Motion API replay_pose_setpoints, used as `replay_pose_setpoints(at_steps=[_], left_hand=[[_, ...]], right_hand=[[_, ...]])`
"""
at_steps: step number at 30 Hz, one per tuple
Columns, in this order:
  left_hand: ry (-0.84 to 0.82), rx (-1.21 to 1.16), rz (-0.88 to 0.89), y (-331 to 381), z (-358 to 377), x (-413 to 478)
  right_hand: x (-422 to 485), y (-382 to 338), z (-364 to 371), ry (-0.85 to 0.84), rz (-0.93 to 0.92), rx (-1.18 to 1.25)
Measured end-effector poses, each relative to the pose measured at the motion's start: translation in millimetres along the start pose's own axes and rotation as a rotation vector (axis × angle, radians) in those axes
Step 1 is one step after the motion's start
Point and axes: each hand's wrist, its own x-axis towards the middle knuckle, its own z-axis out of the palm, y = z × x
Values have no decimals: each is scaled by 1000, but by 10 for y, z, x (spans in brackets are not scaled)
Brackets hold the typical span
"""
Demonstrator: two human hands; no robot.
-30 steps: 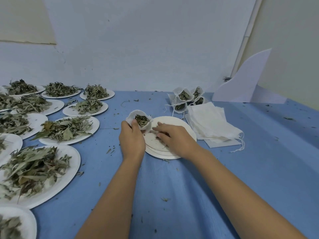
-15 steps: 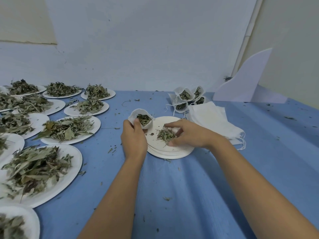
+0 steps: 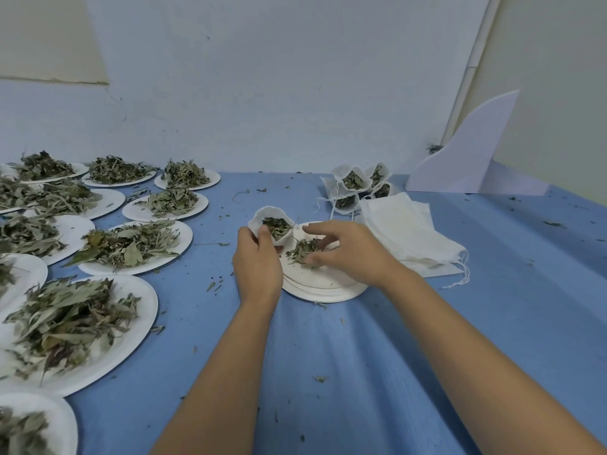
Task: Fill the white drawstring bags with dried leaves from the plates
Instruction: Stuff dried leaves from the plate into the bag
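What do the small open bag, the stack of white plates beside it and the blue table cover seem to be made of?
Bag: thin white cloth, matte, probably cotton; it folds softly.
Plates: likely paper or pulp, matte white with thin edges.
Table cover: blue cloth or soft sheet, matte; it lies in long wrinkles.

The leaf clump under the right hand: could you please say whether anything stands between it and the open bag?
Nothing visible does. The right hand pinches the leaf clump on the stacked plates; the open bag, held by the left hand, sits beside it, mouth clear.
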Motion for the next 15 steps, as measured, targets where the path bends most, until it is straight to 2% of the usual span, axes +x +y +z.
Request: replay_pose_setpoints(at_steps=[2, 5, 9, 12, 15], left_hand=[[2, 2, 1, -3, 1, 3], [3, 9, 2, -7, 6, 8], [-4, 17, 1, -8, 12, 3], [-6, 60, 24, -9, 20, -1], [-24, 91, 47, -4, 19, -12]], right_hand=[[-10, -8, -89, 8, 37, 90], [-29, 25, -234, 39, 111, 34], [-41, 101, -262, -74, 233, -40], [-44, 100, -215, -133, 200, -44], [-20, 111, -137, -97, 152, -43]])
